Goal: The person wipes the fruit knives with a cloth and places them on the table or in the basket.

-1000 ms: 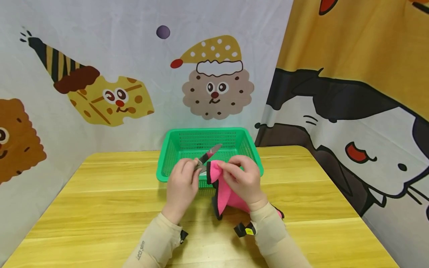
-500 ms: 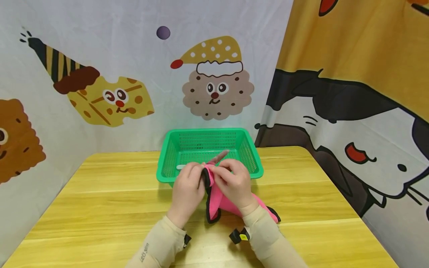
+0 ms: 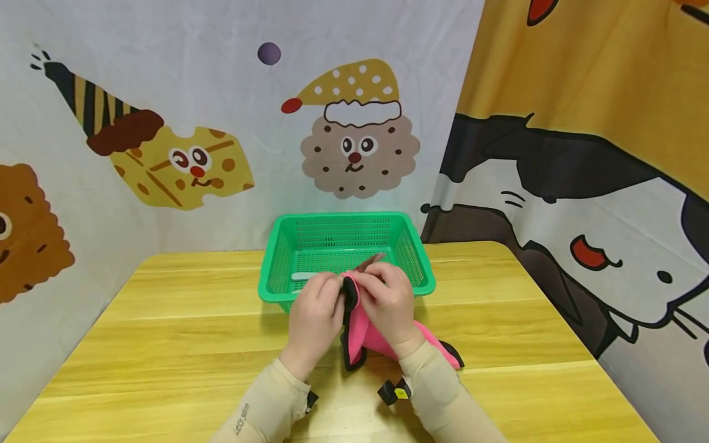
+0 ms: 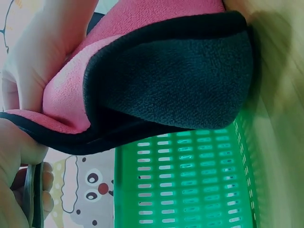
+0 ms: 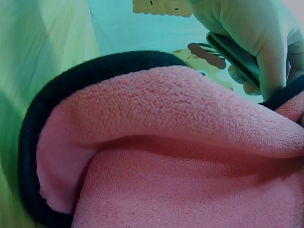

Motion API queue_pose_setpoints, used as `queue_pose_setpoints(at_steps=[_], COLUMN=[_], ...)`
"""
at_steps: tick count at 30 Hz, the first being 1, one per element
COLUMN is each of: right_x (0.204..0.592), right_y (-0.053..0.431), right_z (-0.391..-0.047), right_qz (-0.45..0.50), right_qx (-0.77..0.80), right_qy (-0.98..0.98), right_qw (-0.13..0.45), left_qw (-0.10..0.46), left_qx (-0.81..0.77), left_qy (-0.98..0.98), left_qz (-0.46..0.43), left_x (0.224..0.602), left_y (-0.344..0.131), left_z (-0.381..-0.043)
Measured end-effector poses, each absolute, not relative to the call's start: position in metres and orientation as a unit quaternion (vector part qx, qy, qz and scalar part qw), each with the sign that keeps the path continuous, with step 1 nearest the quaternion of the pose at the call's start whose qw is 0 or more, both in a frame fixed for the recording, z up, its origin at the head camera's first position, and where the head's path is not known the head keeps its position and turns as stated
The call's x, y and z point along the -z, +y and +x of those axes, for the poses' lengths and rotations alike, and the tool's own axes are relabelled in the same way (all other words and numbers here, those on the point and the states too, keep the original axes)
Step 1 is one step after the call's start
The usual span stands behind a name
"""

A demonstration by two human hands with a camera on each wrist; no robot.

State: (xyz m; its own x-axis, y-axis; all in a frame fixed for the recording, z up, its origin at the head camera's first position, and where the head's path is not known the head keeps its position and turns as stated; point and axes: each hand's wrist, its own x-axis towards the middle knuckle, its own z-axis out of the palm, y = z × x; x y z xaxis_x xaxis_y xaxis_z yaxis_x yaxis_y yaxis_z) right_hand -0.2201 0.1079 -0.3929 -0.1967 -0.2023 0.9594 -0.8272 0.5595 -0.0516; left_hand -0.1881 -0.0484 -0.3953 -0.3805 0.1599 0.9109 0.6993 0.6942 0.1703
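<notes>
A pink cloth with black edging and a dark grey underside point(image 3: 379, 341) hangs from both hands and trails onto the table. My right hand point(image 3: 388, 304) pinches its raised corner between thumb and fingers. Close beside it, my left hand point(image 3: 316, 317) grips a folding knife, its blade point(image 3: 370, 262) pointing up and right behind the cloth. The knife's dark, metal-edged handle point(image 5: 235, 57) shows under the left fingers in the right wrist view. In the left wrist view the left thumb lies against the cloth's black edge point(image 4: 61, 142). The cloth and fingers hide where blade and cloth meet.
Behind the hands a green perforated basket point(image 3: 346, 216) stands at the table's back edge, with a white strip-like object point(image 3: 303, 276) inside. The wooden table point(image 3: 166, 344) extends to both sides. A printed curtain point(image 3: 210, 74) hangs behind it.
My hands have come together, the left moving right and the right moving left with the cloth. The knife blade has swung lower and is now mostly covered. The white object in the basket came into view.
</notes>
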Motion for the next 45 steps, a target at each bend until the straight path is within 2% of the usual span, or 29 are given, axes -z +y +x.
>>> queue_pose_setpoints(at_steps=[11,32,38,45], right_x=[0.386,0.372,0.368,0.366], right_y=[0.121,0.159,0.161,0.156], right_z=[-0.227,-0.235,-0.234,-0.231], right_qz=[0.341,0.233,0.242,0.295], right_qx=[-0.309,-0.335,-0.343,-0.323], right_qy=[-0.707,-0.714,-0.696,-0.664], right_qw=[0.537,0.569,0.583,0.606], left_qw=[0.477,0.476,0.480,0.488], left_qx=[0.280,0.285,0.305,0.331], left_qy=[-0.783,-0.776,-0.774,-0.772], left_qz=[-0.285,-0.302,-0.277,-0.238], left_x=[0.395,0.395,0.392,0.385], left_y=[-0.048,-0.047,-0.054,-0.066], left_z=[-0.188,-0.186,-0.189,-0.192])
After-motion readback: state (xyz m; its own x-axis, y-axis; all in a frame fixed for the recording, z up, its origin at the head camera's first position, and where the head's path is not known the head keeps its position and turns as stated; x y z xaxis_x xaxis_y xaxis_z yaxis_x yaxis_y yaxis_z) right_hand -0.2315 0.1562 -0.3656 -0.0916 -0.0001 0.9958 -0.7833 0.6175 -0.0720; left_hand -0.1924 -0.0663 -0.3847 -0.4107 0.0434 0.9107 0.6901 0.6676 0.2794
